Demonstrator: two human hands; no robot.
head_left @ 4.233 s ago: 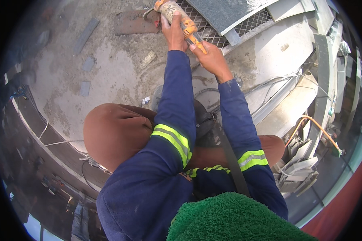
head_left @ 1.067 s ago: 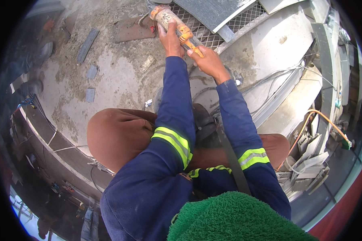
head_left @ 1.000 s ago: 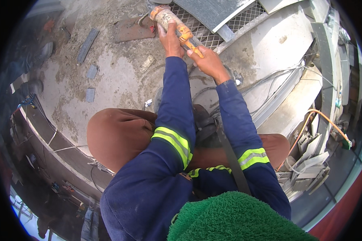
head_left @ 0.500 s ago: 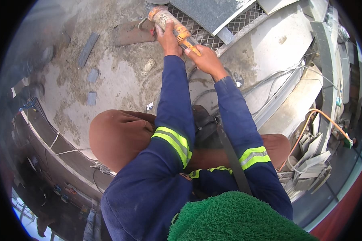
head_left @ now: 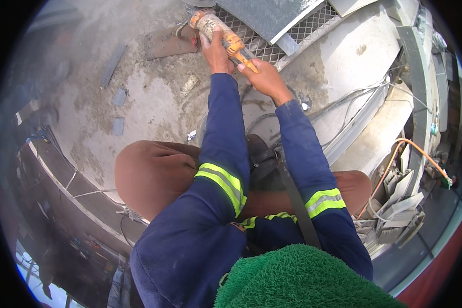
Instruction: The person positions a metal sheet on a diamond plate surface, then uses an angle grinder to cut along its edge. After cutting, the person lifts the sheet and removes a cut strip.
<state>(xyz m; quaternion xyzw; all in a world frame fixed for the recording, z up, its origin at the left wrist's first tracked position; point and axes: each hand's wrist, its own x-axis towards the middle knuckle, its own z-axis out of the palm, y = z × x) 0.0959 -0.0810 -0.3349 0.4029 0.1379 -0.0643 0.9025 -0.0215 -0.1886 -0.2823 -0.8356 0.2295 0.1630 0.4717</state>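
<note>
Orange and dusty beige, a long power tool [head_left: 233, 41] is lying aslant near the upper edge of the view, with its front end pointing up and to the left. The left hand [head_left: 218, 54] is gripping it around the thick body, with the thumb lying on top. The right hand [head_left: 264, 79] is gripping the narrow rear end, and so both are holding the same tool. At the front end, a grey round part [head_left: 201, 3] is showing only partly. Just to the right of the tool, a grey panel [head_left: 272, 18] is resting over a metal mesh [head_left: 262, 49], and to the left a brown flat piece [head_left: 169, 42] is lying on the dusty floor [head_left: 154, 92]. Farther left, a dark grey strip [head_left: 113, 64] is lying, and at the far right an orange hose [head_left: 430, 159] is curving beside a heap of grey pieces [head_left: 398, 209]
</note>
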